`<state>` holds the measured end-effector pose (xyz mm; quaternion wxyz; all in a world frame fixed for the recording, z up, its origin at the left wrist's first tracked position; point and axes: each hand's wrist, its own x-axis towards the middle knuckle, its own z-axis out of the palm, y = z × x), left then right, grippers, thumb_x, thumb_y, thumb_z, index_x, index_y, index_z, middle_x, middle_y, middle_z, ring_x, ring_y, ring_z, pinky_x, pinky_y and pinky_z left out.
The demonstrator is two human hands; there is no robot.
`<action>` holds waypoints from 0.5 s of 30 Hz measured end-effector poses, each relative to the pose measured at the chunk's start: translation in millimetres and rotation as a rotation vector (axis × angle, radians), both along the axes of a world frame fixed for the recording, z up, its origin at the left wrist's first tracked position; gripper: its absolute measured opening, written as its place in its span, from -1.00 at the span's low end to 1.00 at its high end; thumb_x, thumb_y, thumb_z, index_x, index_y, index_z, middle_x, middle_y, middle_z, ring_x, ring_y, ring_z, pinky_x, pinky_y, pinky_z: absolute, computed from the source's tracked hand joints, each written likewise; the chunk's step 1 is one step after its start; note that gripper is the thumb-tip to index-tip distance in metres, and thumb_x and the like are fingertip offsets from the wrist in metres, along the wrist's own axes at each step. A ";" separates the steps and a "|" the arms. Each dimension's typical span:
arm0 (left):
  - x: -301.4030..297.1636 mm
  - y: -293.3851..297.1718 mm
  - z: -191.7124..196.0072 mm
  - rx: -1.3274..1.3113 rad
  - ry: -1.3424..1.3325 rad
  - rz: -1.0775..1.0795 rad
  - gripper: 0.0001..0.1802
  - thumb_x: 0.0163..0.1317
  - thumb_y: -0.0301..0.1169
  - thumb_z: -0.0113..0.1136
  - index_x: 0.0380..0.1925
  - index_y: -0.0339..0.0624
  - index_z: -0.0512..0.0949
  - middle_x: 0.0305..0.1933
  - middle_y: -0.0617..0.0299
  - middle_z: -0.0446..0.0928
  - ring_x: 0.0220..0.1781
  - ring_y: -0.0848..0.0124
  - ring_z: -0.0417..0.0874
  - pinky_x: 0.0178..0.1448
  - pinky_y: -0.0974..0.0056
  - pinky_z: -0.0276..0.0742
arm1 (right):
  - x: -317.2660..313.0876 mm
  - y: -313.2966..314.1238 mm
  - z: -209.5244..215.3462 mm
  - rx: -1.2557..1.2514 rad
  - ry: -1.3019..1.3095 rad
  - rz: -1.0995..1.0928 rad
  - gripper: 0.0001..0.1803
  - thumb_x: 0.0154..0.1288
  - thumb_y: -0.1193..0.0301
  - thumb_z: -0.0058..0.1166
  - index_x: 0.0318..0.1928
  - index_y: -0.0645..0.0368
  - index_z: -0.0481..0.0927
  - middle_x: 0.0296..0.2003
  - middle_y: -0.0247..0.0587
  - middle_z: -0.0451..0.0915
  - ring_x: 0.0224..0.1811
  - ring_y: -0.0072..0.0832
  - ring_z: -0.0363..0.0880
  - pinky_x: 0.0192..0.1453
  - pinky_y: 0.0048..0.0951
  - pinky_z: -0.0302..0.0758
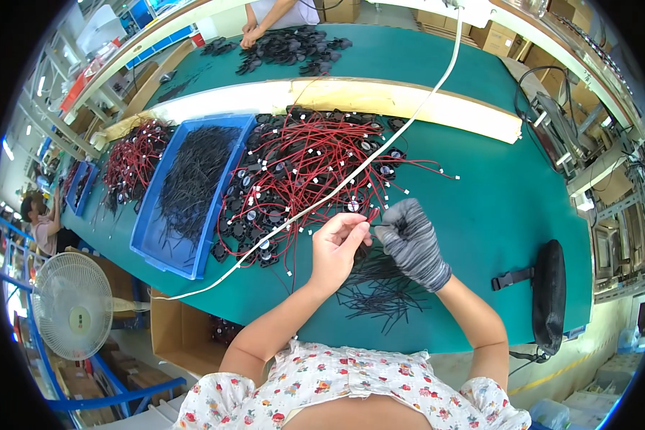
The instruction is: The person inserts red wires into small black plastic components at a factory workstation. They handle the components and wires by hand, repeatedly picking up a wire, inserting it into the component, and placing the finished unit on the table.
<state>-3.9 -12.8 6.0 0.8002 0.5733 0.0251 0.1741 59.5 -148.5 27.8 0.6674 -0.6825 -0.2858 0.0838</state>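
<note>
My bare left hand (pixel 337 247) is closed in a pinch, with a short stretch of red wire (pixel 373 213) showing at its fingertips. Close beside it, my right hand (pixel 413 245) wears a grey striped knitted glove. Its fingers are curled shut, and what they hold is too small to make out. Below both hands lies a loose bunch of thin black tubes (pixel 383 294) on the green table (pixel 473 215). Just beyond my hands spreads a large heap of small black round parts with red wires (pixel 315 158) and white plugs.
A blue tray (pixel 142 233) of thin black strips stands left of the heap. Along the far side runs a pale barrier (pixel 408 104). A white cable (pixel 376 154) crosses the view. A black pouch (pixel 549 297) lies at right. Another person's hands (pixel 251 36) work beyond the barrier.
</note>
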 end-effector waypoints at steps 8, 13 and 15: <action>2.9 6.5 -2.3 0.268 -0.154 0.044 -0.85 0.13 -0.63 0.11 -0.27 -0.37 0.53 -0.27 0.18 0.49 -0.29 0.46 0.51 -0.16 0.41 0.43 | 11.4 -11.6 9.3 0.145 0.873 0.497 -0.66 0.24 0.18 0.02 -0.31 0.27 0.48 -0.58 -0.21 0.52 -0.70 -0.49 0.50 -0.67 -0.57 0.45; 3.4 13.9 1.4 0.348 -0.249 -0.080 -0.89 0.10 -0.66 0.10 -0.33 -0.38 0.53 -0.30 0.17 0.48 -0.27 0.47 0.51 -0.19 0.41 0.43 | 11.0 -14.0 9.9 0.081 0.797 0.531 -0.71 0.21 0.22 0.06 -0.37 0.24 0.50 -0.60 -0.26 0.52 -0.71 -0.53 0.48 -0.64 -0.57 0.45; 2.5 13.5 3.2 0.242 -0.184 -0.146 -0.94 0.10 -0.66 0.10 -0.38 -0.39 0.51 -0.32 0.16 0.48 -0.32 0.48 0.51 -0.22 0.40 0.43 | 7.2 -12.8 16.2 -0.131 0.556 0.369 -0.77 0.18 0.27 0.06 -0.42 0.20 0.51 -0.60 -0.24 0.53 -0.70 -0.48 0.48 -0.62 -0.52 0.44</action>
